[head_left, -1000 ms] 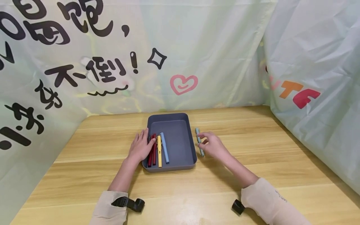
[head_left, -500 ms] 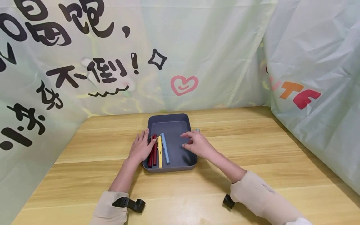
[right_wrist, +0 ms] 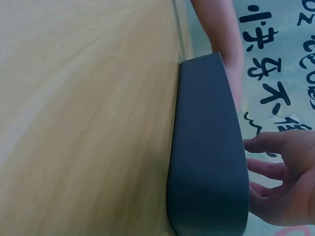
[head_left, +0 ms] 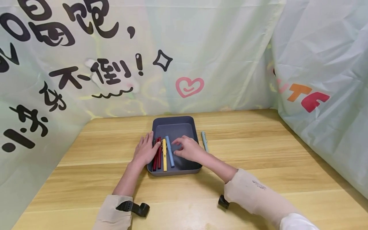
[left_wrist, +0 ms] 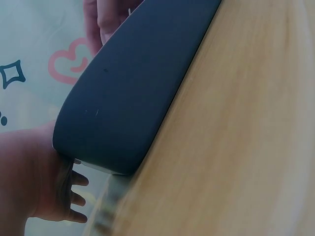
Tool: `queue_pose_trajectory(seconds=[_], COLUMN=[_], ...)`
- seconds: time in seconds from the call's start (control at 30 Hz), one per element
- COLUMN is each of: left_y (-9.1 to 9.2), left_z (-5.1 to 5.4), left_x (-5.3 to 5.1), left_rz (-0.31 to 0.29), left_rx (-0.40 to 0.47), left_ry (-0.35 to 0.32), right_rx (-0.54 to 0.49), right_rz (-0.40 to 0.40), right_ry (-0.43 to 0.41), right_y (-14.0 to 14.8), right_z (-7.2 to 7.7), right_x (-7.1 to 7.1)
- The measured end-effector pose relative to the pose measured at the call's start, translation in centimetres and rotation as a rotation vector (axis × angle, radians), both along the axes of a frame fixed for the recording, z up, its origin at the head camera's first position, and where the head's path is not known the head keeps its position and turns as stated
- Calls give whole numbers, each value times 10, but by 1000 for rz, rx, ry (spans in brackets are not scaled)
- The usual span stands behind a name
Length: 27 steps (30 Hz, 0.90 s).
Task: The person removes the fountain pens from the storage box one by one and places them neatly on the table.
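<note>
A dark grey tray (head_left: 175, 129) lies on the table with several pens inside, grouped toward its left side. Two dark red pens (head_left: 159, 158) lie leftmost, then a yellow pen (head_left: 164, 156) and a light blue pen (head_left: 170, 154). My left hand (head_left: 144, 150) rests on the tray's left rim, fingers extended and thumb over the red pens. Over the tray's inside is my right hand (head_left: 189, 149), thumb and fingers apart, just right of the blue pen and holding nothing visible. A teal pen (head_left: 204, 141) lies on the table beyond the tray's right side, partly hidden by the right forearm.
The wooden table (head_left: 253, 150) reaches back to a printed cloth (head_left: 230, 64), which also hangs along the left and right sides. In the right wrist view, the tray's side wall (right_wrist: 206, 142) stands between the table surface and my right hand.
My right hand has moved left from beside the teal pen, across the tray's right rim, to near the blue pen. The teal pen stays on the table. My left hand stays on the rim.
</note>
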<state>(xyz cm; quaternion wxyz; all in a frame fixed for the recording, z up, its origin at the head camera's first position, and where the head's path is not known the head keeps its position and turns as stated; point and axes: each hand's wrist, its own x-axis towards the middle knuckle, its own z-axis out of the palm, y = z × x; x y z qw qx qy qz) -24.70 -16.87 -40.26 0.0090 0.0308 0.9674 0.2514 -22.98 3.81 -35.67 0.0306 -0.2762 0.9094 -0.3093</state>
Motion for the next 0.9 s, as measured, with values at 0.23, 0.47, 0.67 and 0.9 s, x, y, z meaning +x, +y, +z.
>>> queue_pose_trajectory(seconds=[0.23,0.47,0.67,0.9], left_y=[0,0,0,1], left_z=[0,0,-1,1], left_x=[0,0,0,0], left_rz=[-3,-1,0,2], left_rx=[0,0,3,1], left_ry=[-9,-3,-1,-2], right_rx=[60,144,171,176], right_rz=[57,53,38,35], right_ry=[-20,-65,-86,-75], right_y=[-12,-21,-24,-20], right_z=[-7,-15,-19,-20], right_x=[-2,-5,-6,-9])
